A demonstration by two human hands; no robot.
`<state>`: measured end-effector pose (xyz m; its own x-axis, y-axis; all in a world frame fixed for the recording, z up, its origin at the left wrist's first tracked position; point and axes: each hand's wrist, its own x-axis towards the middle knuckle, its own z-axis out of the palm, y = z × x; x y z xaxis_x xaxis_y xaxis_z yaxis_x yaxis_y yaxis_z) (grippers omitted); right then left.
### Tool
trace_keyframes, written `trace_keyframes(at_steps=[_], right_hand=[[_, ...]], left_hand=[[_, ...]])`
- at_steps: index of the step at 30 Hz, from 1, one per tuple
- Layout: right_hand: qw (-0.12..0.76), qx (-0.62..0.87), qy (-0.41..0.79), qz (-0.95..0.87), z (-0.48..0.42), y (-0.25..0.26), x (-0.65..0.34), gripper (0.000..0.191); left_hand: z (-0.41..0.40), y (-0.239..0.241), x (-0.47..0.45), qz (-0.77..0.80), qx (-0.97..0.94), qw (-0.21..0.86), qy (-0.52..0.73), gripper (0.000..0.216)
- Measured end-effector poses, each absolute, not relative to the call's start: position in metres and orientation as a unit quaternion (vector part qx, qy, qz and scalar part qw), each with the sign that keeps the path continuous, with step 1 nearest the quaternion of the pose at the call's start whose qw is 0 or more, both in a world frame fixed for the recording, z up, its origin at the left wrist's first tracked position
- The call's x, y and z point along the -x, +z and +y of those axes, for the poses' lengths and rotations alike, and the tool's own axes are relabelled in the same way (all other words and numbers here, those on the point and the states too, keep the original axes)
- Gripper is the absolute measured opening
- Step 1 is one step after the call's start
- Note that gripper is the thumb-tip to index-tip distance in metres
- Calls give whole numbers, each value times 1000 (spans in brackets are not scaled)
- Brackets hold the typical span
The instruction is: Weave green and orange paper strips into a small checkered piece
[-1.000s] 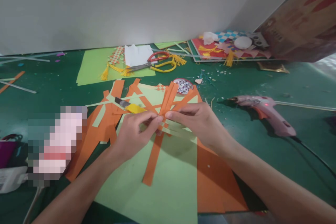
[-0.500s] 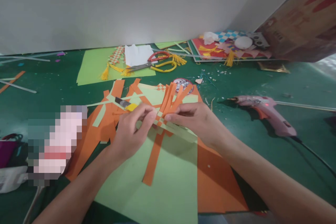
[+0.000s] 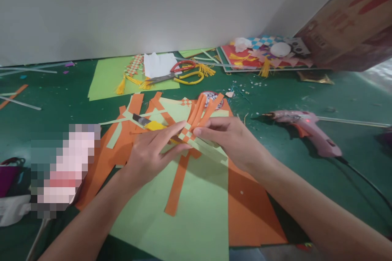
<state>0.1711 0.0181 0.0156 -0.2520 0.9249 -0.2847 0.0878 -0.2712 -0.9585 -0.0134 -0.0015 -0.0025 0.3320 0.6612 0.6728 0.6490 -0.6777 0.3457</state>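
several pale and orange loose strips (image 3: 14, 98) are seen at the far left of the green table (image 3: 61, 110). further in, a light green sheet (image 3: 104, 75) is laid at the back, and red-handled scissors (image 3: 173, 74) are rested across its right edge beside yellow tassels (image 3: 208, 69). nearer, a yellow utility knife (image 3: 150, 124) is laid on a pile of orange offcuts (image 3: 116, 147). now the left hand (image 3: 147, 157): its fingers are stretched long and nearly flat, and the left edge of the paper weave (image 3: 187, 134) is pinched between forefinger and thumb. the weave, in orange and pale green checks, is held over a big pale green sheet (image 3: 196, 220), between the two hands, with orange strip ends fanned up toward a round tin (image 3: 209, 96) and one long orange strip (image 3: 177, 183) hung down toward the camera. from the other side it is gripped by the right hand (image 3: 237, 142), fingers curled, thumb tip pressed at the weave's right edge. out right, a pink glue gun (image 3: 306, 127) is laid on its side, well apart.
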Motion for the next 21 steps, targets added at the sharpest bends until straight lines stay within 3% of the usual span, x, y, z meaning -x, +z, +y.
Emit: trace_keyframes(at_steps=[5,15,21], right_hand=[[359,489,630,-485,17,15,-169,38],[427,457,652,-428,14,13,-165,34],[408,495,636,-428,9,10,-162,35]], left_hand=[[0,-3,12,372,-803,-3,466,31],[-7,-2,6,443,-721,163,507,24],[-9,-3,5,480,-687,195,510,14]])
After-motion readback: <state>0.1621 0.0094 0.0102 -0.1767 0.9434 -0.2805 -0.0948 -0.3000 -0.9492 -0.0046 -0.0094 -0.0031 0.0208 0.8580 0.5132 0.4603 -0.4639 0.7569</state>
